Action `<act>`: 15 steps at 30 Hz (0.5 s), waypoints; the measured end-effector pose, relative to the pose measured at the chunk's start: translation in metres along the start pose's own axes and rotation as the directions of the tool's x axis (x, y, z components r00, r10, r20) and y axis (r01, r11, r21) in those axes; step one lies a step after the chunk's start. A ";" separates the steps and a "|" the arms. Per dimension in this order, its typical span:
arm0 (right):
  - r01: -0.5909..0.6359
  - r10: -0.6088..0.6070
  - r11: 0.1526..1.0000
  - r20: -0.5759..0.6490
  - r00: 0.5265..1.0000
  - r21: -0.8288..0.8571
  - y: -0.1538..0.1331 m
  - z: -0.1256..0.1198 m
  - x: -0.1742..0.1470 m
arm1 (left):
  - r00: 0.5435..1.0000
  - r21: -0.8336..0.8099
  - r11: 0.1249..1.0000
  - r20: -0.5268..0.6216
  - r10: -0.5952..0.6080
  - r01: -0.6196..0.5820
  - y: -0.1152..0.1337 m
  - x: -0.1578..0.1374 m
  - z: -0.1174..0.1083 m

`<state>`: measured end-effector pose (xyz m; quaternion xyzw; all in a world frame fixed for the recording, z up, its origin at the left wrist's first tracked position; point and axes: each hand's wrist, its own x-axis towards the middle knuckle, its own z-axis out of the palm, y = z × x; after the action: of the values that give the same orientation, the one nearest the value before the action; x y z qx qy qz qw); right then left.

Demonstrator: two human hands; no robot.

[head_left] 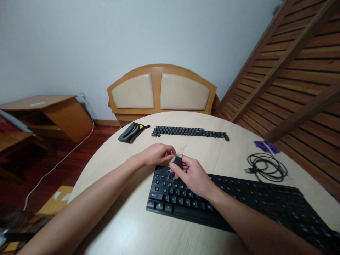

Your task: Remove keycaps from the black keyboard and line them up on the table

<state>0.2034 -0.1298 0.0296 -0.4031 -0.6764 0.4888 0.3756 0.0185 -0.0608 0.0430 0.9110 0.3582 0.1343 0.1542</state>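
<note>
My right hand (192, 175) is closed around a keycap puller (177, 161) with a black handle and thin wire loops at both ends. Its lower loop hangs over the upper left of a black keyboard (183, 211), where several keys lack their caps and bare switch stems show. Beside the puller, my left hand (160, 154) has its fingers curled in close to the handle. Whatever lies between those fingertips is hidden. Beyond both hands, removed black keycaps (183, 131) lie in rows on the round table (117, 226).
A grey and yellow folded glove-like item (132, 133) lies at the table's far left. To the right are a coiled black USB cable (275, 170) and a purple cloth (267, 146). A wooden headboard (157, 88) stands behind the table, and a slatted wooden screen (289, 67) leans at the right.
</note>
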 end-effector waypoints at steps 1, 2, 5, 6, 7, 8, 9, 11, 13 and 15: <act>0.005 -0.005 1.000 0.014 1.000 -0.021 0.000 0.000 -0.001 | 1.000 -0.003 1.000 0.027 0.012 -0.012 0.004 -0.003 0.000; 0.013 -0.012 0.999 0.025 1.000 -0.042 -0.001 0.000 -0.002 | 0.998 -0.007 1.000 0.054 0.025 -0.024 0.008 -0.007 -0.001; 0.047 -0.043 0.993 0.037 0.998 -0.108 0.000 0.000 -0.004 | 0.995 -0.024 0.999 0.092 0.046 -0.044 0.015 -0.022 -0.001; 0.056 -0.052 0.991 0.036 0.998 -0.125 0.001 0.000 -0.004 | 0.995 -0.044 0.998 0.090 0.045 -0.041 0.016 -0.027 -0.001; 0.063 -0.058 0.989 0.037 0.998 -0.137 0.002 0.000 -0.004 | 0.995 -0.067 0.997 0.089 0.042 -0.037 0.017 -0.033 -0.001; 0.066 -0.061 0.987 0.037 0.997 -0.146 0.002 0.001 -0.004 | 0.995 -0.088 0.996 0.089 0.041 -0.033 0.016 -0.037 -0.002; 0.069 -0.064 0.985 0.035 0.997 -0.156 0.003 0.001 -0.004 | 0.994 -0.113 0.993 0.098 0.048 -0.037 0.016 -0.041 -0.003; 0.077 -0.070 0.979 0.043 0.997 -0.187 0.001 0.001 -0.003 | 0.993 -0.156 0.987 0.107 0.055 -0.038 0.014 -0.046 -0.003; 0.082 -0.065 0.968 0.078 0.995 -0.239 -0.005 0.000 -0.004 | 0.991 -0.185 0.982 0.120 0.066 -0.043 0.012 -0.047 -0.004; 0.075 -0.037 0.953 0.136 0.990 -0.293 -0.015 -0.004 -0.006 | 0.988 -0.210 0.976 0.128 0.085 -0.057 0.012 -0.046 -0.004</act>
<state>0.2068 -0.1369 0.0443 -0.4032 -0.7763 0.3956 0.2799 -0.0087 -0.1006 0.0454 0.9094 0.2981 0.1135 0.2668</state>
